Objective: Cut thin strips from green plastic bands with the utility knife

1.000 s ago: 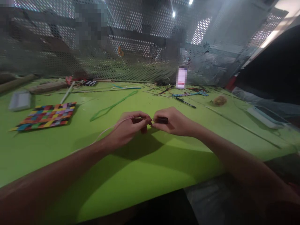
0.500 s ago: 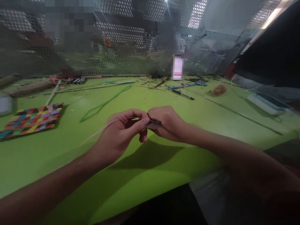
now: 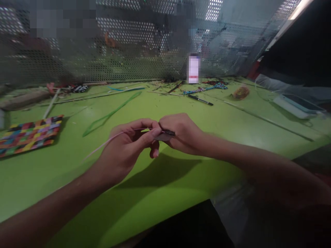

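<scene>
Above the green table, my left hand (image 3: 126, 148) pinches a thin pale pink strip (image 3: 100, 145) between thumb and forefinger. The strip arcs back over the hand, and its tail hangs down to the left. Against those fingertips is my right hand (image 3: 182, 134), curled closed around what looks like a small knife (image 3: 163, 137) with a flat grey blade and a dark part. Most of the knife is hidden in the right fist. The strip runs to the blade where the two hands meet; whether it passes over or under the edge I cannot tell.
The green table (image 3: 108, 220) holds a colourful woven mat (image 3: 33, 135) at left, a green strip loop (image 3: 111, 115), a black pen (image 3: 200, 100), a coiled band (image 3: 241, 92) and a phone-like device (image 3: 300, 104). A perforated metal screen (image 3: 134, 58) stands behind.
The whole view has shifted slightly, so the table things sit a little further left and up. Both hands keep nearly the same pose, with the strip and knife still held together.
</scene>
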`<state>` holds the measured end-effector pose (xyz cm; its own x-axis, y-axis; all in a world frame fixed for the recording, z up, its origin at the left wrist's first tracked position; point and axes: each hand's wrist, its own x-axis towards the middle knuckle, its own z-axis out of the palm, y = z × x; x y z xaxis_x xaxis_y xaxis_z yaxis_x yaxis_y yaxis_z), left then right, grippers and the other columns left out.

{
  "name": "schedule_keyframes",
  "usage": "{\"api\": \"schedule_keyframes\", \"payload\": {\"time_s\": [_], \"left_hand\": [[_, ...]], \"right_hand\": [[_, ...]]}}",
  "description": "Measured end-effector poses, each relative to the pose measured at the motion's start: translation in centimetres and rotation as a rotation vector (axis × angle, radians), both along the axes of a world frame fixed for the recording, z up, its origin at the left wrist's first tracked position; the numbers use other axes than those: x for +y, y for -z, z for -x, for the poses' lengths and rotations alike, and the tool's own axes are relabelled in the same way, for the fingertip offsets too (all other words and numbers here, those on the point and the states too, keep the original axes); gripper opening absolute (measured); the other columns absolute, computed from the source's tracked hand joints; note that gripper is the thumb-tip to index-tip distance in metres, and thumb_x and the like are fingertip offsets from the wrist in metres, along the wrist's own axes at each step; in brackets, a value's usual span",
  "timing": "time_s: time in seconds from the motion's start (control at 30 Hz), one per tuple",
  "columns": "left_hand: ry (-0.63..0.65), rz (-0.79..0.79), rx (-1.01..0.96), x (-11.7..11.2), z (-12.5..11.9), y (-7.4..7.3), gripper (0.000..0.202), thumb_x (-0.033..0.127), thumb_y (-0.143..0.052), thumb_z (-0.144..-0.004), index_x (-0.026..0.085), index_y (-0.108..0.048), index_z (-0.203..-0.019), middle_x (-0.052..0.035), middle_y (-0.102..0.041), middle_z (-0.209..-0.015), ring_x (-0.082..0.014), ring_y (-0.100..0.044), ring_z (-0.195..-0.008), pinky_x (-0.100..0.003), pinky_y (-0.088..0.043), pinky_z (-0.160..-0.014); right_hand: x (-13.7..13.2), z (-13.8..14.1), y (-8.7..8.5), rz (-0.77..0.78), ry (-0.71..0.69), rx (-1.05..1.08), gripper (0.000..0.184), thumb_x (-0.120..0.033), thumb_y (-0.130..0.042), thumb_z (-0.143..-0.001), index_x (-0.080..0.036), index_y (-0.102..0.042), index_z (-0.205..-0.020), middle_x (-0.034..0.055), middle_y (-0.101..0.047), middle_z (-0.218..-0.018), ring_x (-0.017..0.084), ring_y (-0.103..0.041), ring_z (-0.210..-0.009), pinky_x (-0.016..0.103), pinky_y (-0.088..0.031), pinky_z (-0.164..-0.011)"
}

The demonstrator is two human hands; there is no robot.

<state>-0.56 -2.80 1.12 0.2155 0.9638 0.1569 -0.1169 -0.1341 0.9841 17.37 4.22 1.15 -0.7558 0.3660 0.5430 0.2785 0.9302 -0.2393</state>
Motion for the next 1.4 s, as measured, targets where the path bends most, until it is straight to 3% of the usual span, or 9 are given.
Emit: {"api": "schedule_keyframes", "payload": {"time_s": [1.1,1.4], "left_hand": [[-0.02,-0.024,0.06,0.28,0.04,0.51,0.019,0.04,-0.072,-0.088,0.021,-0.071,-0.09,-0.0016,-0.066,-0.076,-0.0133,-0.059,-0.06,-0.026,-0.052,-0.056],[0.013,-0.022,0.007,0.23,0.02,0.38,0.012,0.035,-0.071,-0.089,0.023,-0.072,-0.092,0.0012,-0.065,-0.071,-0.0119,-0.058,-0.059,-0.024,-0.051,-0.056]], "right_hand": [[-0.11,-0.06,-0.03,0.071,0.021,-0.052,0.026,-0.013,-0.046,-0.09,-0.016,-0.045,-0.065,-0.0014,-0.051,-0.06,0.007,-0.043,-0.057,0.02,-0.03,-0.06],[-0.2,-0.12,-0.12,0.068,-0.045,0.039,0.021,-0.004,-0.049,-0.084,-0.015,-0.045,-0.067,-0.003,-0.05,-0.061,0.006,-0.04,-0.056,0.02,-0.028,-0.06]]}}
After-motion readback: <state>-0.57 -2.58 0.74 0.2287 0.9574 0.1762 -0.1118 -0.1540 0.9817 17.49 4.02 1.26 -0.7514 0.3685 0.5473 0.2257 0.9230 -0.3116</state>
